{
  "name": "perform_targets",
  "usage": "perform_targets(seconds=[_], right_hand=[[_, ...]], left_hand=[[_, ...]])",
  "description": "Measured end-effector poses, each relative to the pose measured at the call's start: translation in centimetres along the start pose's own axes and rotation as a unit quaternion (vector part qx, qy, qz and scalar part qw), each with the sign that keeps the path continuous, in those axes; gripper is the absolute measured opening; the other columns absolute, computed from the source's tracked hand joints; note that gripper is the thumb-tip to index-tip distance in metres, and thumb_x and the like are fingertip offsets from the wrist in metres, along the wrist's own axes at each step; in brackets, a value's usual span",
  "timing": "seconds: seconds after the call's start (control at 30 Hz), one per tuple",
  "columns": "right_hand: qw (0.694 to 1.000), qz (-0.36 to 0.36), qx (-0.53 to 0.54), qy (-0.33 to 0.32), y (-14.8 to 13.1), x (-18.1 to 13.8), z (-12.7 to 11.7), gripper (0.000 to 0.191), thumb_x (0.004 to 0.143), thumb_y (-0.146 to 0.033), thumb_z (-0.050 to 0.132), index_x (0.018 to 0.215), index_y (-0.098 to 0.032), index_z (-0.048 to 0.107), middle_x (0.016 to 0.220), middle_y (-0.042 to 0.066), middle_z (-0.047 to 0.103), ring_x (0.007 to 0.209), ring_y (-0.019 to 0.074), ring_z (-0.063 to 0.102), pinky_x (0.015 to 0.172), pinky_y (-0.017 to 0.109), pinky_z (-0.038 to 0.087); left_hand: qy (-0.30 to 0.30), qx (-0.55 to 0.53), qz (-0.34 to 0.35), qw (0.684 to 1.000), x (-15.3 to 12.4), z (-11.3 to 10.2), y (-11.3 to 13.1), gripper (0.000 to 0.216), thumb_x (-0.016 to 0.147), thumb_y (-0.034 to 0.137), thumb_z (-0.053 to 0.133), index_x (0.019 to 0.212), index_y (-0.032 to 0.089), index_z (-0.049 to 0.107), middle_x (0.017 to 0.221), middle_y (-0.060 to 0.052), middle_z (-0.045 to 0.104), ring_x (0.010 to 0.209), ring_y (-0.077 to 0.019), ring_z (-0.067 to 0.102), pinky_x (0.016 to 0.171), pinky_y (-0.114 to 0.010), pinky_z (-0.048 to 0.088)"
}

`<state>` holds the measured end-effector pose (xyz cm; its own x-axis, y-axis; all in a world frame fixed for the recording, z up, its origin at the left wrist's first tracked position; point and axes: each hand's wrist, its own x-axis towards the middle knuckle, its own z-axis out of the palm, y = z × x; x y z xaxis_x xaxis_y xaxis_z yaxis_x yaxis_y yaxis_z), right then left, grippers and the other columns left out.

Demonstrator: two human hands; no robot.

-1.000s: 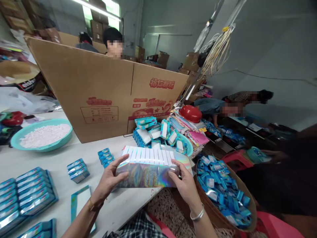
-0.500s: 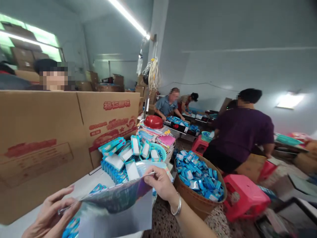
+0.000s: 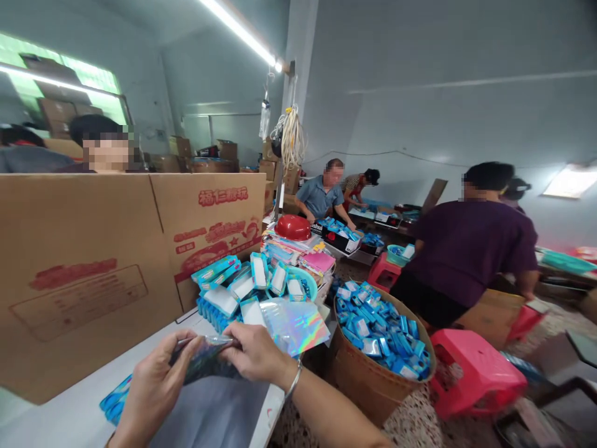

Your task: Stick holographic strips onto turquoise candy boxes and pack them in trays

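My left hand [image 3: 156, 379] and my right hand [image 3: 252, 353] each pinch the upper edge of a shiny plastic bag [image 3: 205, 361], held low in front of me. Most of the bag hangs behind my fingers, so its contents, if any, are hidden. Below the left hand, a row of small blue packs [image 3: 114, 398] lies on the white table [image 3: 60, 417]. Just past my right hand rests a stack of iridescent film sheets or bags [image 3: 298, 326]. Behind it is a heap of blue-and-white packs [image 3: 242, 283], partly in a turquoise basin [image 3: 308, 283].
A large cardboard carton [image 3: 93, 267] walls off the left side. To the right stand a round bin of blue packs [image 3: 382, 336] and a pink stool [image 3: 476, 367]. A red basin [image 3: 293, 228] tops stacked papers. Several people work around the room, one in purple [image 3: 476, 242].
My hands have come closer together, the right one moving left and down. The bag, stretched wide before, is now bunched between them. The view has shifted slightly.
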<state>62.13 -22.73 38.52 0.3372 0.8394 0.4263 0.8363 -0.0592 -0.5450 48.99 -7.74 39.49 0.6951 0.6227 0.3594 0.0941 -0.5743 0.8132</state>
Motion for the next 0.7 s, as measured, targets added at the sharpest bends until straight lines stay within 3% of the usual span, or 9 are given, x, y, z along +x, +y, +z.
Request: perform_targets(seconds=[0.1, 0.17, 0.23, 0.3, 0.4, 0.57, 0.7], right_hand=[[0.997, 0.014, 0.066, -0.035, 0.7, -0.1, -0.6, 0.017, 0.083, -0.025, 0.066, 0.100, -0.024, 0.062, 0.080, -0.004, 0.066, 0.071, 0.0128, 0.061, 0.062, 0.019, 0.041], [0.991, 0.031, 0.106, -0.076, 0.8, -0.2, -1.4, 0.022, 0.084, -0.021, 0.065, 0.106, -0.025, 0.062, 0.074, -0.006, 0.064, 0.067, 0.0122, 0.061, 0.059, 0.019, 0.039], [0.984, 0.027, 0.134, -0.117, 0.7, 0.0, -1.7, 0.028, 0.085, -0.021, 0.063, 0.113, -0.025, 0.062, 0.071, -0.006, 0.063, 0.064, 0.0121, 0.060, 0.058, 0.019, 0.040], [0.983, 0.003, 0.143, -0.118, 0.4, 0.3, -1.3, 0.031, 0.086, -0.024, 0.063, 0.117, -0.025, 0.061, 0.079, -0.003, 0.065, 0.071, 0.0134, 0.062, 0.063, 0.021, 0.044], [0.991, -0.042, 0.119, -0.049, -0.4, 0.5, 0.8, 0.026, 0.090, -0.028, 0.060, 0.116, -0.023, 0.063, 0.099, 0.004, 0.066, 0.089, 0.0165, 0.062, 0.078, 0.026, 0.048], [0.991, -0.115, 0.006, 0.067, -1.0, 0.6, 4.5, 0.022, 0.096, -0.025, 0.050, 0.110, -0.022, 0.067, 0.095, 0.007, 0.064, 0.090, 0.0192, 0.059, 0.082, 0.032, 0.048], [0.978, -0.172, -0.063, 0.101, -0.9, 0.1, 4.9, 0.029, 0.093, -0.020, 0.053, 0.121, -0.022, 0.064, 0.099, 0.009, 0.064, 0.091, 0.0215, 0.057, 0.081, 0.036, 0.048]], left_hand=[[-0.063, -0.087, -0.069, 0.992, -0.6, -0.9, 0.2, 0.042, 0.074, 0.059, 0.064, 0.086, 0.019, 0.068, 0.075, -0.003, 0.069, 0.070, -0.0202, 0.062, 0.062, -0.025, 0.049], [-0.138, -0.181, -0.118, 0.967, -1.3, -1.1, 0.2, 0.044, 0.077, 0.060, 0.062, 0.085, 0.016, 0.068, 0.074, -0.004, 0.068, 0.069, -0.0200, 0.061, 0.062, -0.026, 0.049], [-0.173, -0.254, -0.159, 0.938, -2.0, -0.8, 0.0, 0.047, 0.079, 0.060, 0.059, 0.076, 0.014, 0.066, 0.069, -0.004, 0.065, 0.062, -0.0175, 0.057, 0.058, -0.026, 0.047], [-0.144, -0.279, -0.185, 0.931, -2.7, -0.3, -0.5, 0.050, 0.081, 0.061, 0.057, 0.067, 0.014, 0.061, 0.059, -0.001, 0.057, 0.052, -0.0122, 0.048, 0.051, -0.023, 0.040], [-0.058, -0.257, -0.186, 0.947, -3.5, 0.6, -1.4, 0.050, 0.082, 0.061, 0.055, 0.062, 0.016, 0.052, 0.052, 0.004, 0.041, 0.047, -0.0078, 0.033, 0.045, -0.020, 0.027], [0.015, -0.209, -0.143, 0.967, -4.3, 1.1, -1.2, 0.048, 0.086, 0.057, 0.050, 0.059, 0.019, 0.040, 0.056, 0.005, 0.036, 0.053, -0.0089, 0.031, 0.050, -0.022, 0.025], [0.047, -0.182, -0.129, 0.974, -4.5, 0.9, -0.9, 0.047, 0.087, 0.055, 0.049, 0.059, 0.019, 0.036, 0.059, 0.004, 0.032, 0.056, -0.0095, 0.029, 0.052, -0.023, 0.024]])
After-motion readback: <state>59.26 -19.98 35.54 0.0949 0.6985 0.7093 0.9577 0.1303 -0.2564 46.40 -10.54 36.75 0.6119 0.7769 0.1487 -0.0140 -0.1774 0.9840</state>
